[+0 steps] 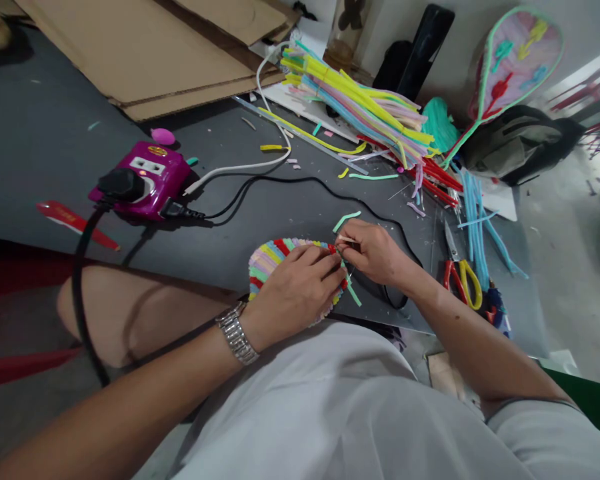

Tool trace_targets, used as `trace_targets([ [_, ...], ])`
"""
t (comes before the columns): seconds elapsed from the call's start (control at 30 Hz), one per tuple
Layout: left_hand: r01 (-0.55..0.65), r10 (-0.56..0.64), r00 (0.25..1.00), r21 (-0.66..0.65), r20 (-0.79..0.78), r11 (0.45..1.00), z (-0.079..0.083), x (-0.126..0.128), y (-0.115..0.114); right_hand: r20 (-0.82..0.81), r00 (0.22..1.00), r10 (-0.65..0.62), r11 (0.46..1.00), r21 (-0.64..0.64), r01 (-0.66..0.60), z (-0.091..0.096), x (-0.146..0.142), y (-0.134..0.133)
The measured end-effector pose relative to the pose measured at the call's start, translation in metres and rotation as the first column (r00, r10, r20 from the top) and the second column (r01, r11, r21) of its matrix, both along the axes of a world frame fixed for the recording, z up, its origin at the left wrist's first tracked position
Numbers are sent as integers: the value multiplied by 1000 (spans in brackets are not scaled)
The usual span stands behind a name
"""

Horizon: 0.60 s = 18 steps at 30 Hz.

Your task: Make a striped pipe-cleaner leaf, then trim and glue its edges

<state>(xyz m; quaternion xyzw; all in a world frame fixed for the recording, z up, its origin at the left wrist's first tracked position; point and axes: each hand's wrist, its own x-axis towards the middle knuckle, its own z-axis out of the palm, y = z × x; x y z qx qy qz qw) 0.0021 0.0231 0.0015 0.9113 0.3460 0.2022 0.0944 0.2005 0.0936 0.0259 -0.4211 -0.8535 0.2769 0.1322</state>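
A striped oval piece made of fuzzy pipe cleaners (265,267), in bands of several colours, lies at the table's front edge against my body. My left hand (300,290) is laid over it and holds it down, its fingers bent towards the right end. At that right end, my right hand (373,250) is closed in a pinch on a mint-green pipe cleaner (353,293). One green end sticks out below the fingertips, and a green length also shows above them. A thin pale tip shows between the right fingers; what it is I cannot make out.
A purple power socket (155,180) with black cables stands left. Bundled pipe cleaners (360,100) lie at the back, beside cardboard (170,53). Scissors (463,270) and blue pipe cleaners (475,220) are at the right. A racket-shaped piece (520,60) leans behind.
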Motion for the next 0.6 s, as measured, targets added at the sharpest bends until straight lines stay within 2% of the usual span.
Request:
trace_targets([
  [0.23,4,-4,1000,0,0,1000,0,1,0,32,995,95,991,87,-97,0,4,-4],
  [0.6,10,-11,1000,28,22,1000,-1,0,0,319,930,182,958,154,-240,9,7,-10],
])
